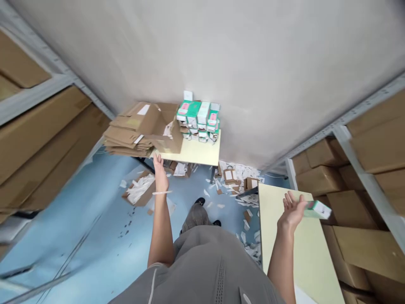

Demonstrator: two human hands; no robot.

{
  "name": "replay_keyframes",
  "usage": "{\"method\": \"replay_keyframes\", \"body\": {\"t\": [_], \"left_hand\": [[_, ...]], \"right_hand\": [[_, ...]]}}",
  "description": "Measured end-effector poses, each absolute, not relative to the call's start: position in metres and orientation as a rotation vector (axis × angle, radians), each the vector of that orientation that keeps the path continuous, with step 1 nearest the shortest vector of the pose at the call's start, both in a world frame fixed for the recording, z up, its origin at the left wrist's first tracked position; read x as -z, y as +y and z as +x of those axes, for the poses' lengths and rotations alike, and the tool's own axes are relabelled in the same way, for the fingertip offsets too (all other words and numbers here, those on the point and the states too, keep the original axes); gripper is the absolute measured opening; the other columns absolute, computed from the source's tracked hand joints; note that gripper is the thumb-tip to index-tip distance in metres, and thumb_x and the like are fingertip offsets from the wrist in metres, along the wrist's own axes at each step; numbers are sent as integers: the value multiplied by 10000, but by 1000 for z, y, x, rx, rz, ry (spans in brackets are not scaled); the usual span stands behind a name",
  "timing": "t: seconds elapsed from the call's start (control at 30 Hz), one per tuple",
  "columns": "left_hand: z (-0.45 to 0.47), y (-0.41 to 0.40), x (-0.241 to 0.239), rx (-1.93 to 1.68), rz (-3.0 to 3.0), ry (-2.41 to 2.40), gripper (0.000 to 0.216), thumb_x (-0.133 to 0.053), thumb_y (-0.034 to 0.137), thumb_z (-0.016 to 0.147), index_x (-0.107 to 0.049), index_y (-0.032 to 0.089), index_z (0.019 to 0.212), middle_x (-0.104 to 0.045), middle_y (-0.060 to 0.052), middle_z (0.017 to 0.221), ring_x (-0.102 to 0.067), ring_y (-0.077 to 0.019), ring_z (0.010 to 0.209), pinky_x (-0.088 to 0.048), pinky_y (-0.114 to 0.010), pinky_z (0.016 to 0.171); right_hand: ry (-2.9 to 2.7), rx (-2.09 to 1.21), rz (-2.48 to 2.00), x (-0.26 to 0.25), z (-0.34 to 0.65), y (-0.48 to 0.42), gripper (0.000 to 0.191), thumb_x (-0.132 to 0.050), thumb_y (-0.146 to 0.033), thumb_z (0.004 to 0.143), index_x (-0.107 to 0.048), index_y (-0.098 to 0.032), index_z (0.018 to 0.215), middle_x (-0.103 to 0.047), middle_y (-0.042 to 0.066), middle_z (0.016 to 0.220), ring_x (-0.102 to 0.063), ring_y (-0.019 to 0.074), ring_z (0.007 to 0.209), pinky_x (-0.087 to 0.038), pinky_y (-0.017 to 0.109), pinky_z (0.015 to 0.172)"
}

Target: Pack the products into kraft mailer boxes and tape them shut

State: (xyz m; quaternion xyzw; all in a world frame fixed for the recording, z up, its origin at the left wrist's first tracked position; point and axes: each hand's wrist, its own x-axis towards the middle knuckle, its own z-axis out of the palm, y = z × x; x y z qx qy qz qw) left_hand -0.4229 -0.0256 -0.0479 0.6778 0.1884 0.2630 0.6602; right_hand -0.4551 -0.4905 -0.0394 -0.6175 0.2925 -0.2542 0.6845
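Note:
My left hand (160, 175) is raised with its fingers stretched out, empty. It appears just in front of an open cardboard carton (166, 143) on the far table (202, 154); a pale band circles the wrist. Over the right-hand table (284, 240), my right hand (291, 213) has its palm turned up and its fingers apart. A small green and white box (318, 210) shows right beside its thumb, across the table's edge. I cannot tell whether the box touches the thumb or rests on the table.
Flattened cardboard (126, 133) and stacked green and white boxes (199, 116) stand on the far table. A carton of white paper (139, 190) sits on the blue floor. Paper scraps (243, 173) litter the wall's foot. Shelves with large cartons (363, 245) flank both sides.

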Motion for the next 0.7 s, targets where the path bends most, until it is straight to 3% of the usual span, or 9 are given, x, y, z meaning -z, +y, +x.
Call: {"method": "replay_keyframes", "body": {"t": [0.23, 0.43, 0.7], "left_hand": [[-439, 65, 48, -726, 1513, 554, 821, -136, 762, 871, -142, 308, 1555, -175, -65, 1626, -179, -229, 1491, -143, -474, 1210], [-438, 179, 53, -828, 1535, 741, 833, -111, 740, 886, -86, 256, 1564, -57, -53, 1644, -59, -182, 1508, -54, -423, 1224], [-387, 269, 56, -727, 1406, 786, 761, -28, 699, 902, -37, 316, 1560, -35, -32, 1644, -80, -194, 1501, -121, -468, 1206]], "right_hand": [[502, 564, -1446, 31, -404, -416, 777, -251, -667, 914, -241, -171, 1512, -545, 143, 1374, -545, 212, 1267, -318, 487, 1126], [436, 553, -1425, 37, -337, -292, 781, -346, -650, 887, -288, -149, 1483, -577, 147, 1332, -576, 223, 1227, -345, 484, 1104], [273, 310, -1374, 34, -271, -106, 774, -426, -678, 854, -367, -191, 1452, -601, 116, 1293, -587, 223, 1202, -354, 462, 1080]]}}
